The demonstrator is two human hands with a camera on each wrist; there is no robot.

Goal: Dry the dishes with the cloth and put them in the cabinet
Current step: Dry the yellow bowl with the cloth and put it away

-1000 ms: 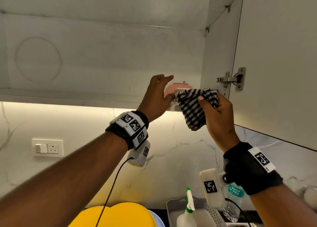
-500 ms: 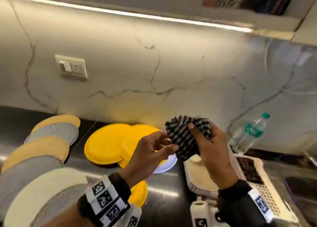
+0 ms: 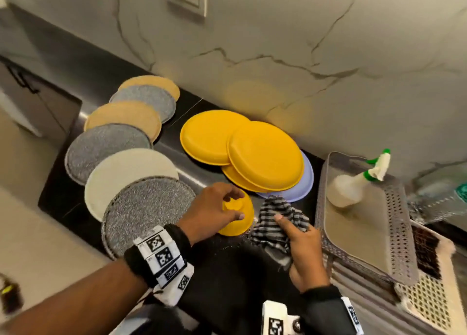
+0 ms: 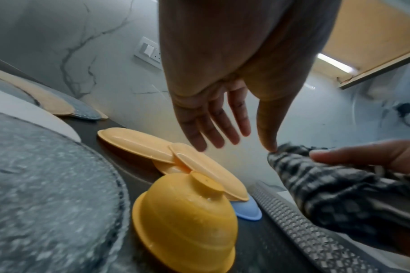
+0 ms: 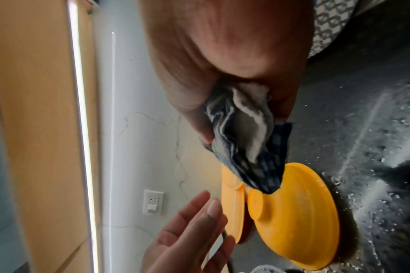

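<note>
the yellow bowl sits upside down on the dark counter, its base facing up, just in front of the stacked yellow plates. water droplets show on its surface in the left wrist view. the left hand hovers above the bowl's base with fingers spread and relaxed; its grip is released and contact with the bowl cannot be confirmed. the right hand is just right of the bowl, its grip clenched on the bunched checked cloth, index finger extended over the fabric. a corner of the cloth hangs beside the bowl's wall. a grey perforated tray carrying a spray bottle stands to the right. round mats overlap on the left.
</note>
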